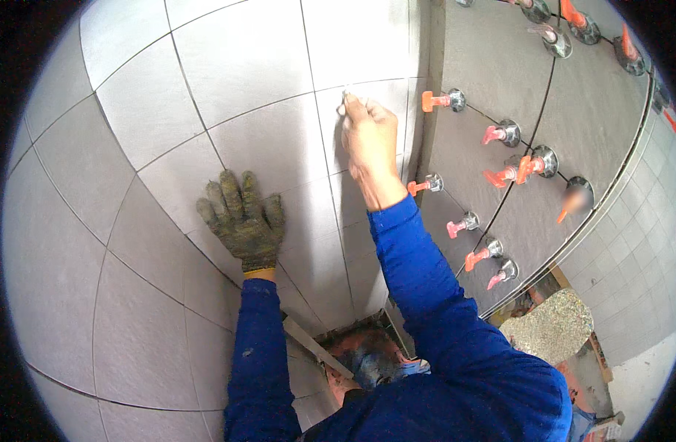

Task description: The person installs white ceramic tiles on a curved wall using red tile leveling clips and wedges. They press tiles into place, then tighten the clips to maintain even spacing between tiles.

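On the pale tiled wall point(249, 66), left of its middle, the left hand point(246, 228) is resting flat in a mottled green-and-black knit glove, its fingers spreading apart and pointing upward. Toward the wall's right side, the bare right hand point(373, 140) is pinching a small pale piece point(345, 93) between thumb and fingertips, the other fingers curling in; what this piece is, I cannot tell. It is sitting at the wall's horizontal joint, just right of a crossing with a vertical one. Blue sleeves point(260, 353) are covering both forearms, below the wall's middle. Right of the wall, darker grey tiles point(603, 103) are bearing orange and pink T-handled tile levelers point(530, 166) along their joints. Below and right of the wall, a speckled tan slab point(550, 325) is lying.
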Tool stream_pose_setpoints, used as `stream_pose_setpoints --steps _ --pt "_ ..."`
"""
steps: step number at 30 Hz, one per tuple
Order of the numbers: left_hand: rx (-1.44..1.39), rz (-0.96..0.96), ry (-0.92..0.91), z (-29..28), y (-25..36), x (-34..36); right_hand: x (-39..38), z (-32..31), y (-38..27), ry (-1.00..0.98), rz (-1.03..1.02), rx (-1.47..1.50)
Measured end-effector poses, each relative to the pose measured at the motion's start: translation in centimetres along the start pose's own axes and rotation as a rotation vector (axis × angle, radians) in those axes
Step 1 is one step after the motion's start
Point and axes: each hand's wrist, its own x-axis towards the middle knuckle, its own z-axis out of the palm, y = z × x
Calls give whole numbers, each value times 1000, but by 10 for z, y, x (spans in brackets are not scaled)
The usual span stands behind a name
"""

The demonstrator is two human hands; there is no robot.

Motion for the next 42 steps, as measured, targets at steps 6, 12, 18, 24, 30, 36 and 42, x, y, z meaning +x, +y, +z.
stream_pose_setpoints --steps 6,12,18,24,30,36,42 --pt "3 -64 -111 -3 1 -1 -7 -2 2 69 207 -133" --pt "-2 -15 -25 3 0 -3 0 -22 36 64 -86 -388" --pt "51 -175 -102 -13 47 22 -211 -135 79 -258 108 -672" --pt "-302 162 86 8 90 138 -357 -266 22 -644 621 -981" --pt "-247 171 104 23 92 178 -377 -328 -40 -635 469 -1194" --pt "-257 125 137 27 93 186 -407 -342 -55 -356 808 -1093" --pt "-398 200 -10 15 70 172 -402 -341 -61 -330 778 -1200"
